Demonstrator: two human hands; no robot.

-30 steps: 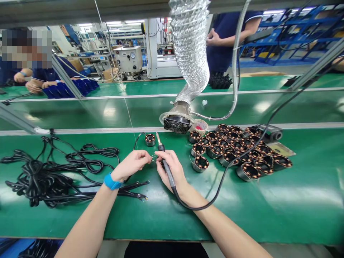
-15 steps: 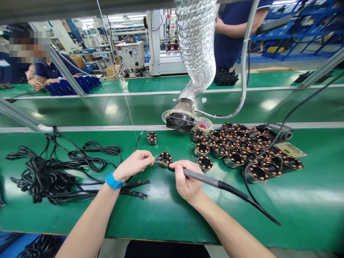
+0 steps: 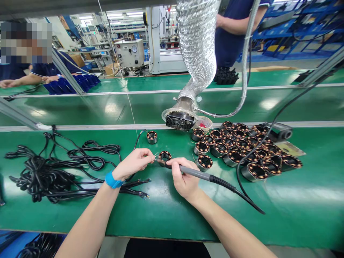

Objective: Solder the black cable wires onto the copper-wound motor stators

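My right hand (image 3: 185, 179) is closed round the grey handle of a soldering iron (image 3: 195, 172). The iron's tip end reaches the near left side of a motor stator (image 3: 165, 156) with copper windings; exact contact is too small to make out. Just left of that stator, my left hand (image 3: 137, 163), with a blue band at the wrist, pinches thin wire (image 3: 156, 157) between thumb and fingertips. A fine pale strand (image 3: 131, 111) runs down from above towards this hand. Behind, a second stator (image 3: 152, 137) stands with a black cable attached.
Several stators (image 3: 232, 143) crowd the right side, beside a grey metal holder (image 3: 281, 132). Black cables (image 3: 40, 175) lie heaped at left, their stripped ends near my left wrist. A fan on a foil duct (image 3: 197, 43) hangs over the bench, near a tape roll (image 3: 203, 123). Co-workers stand beyond.
My right hand and the soldering iron have shifted slightly left and up, bringing the tip closer to my left fingertips. The iron's cord has swung left. A co-worker's arm at far left has stretched out.
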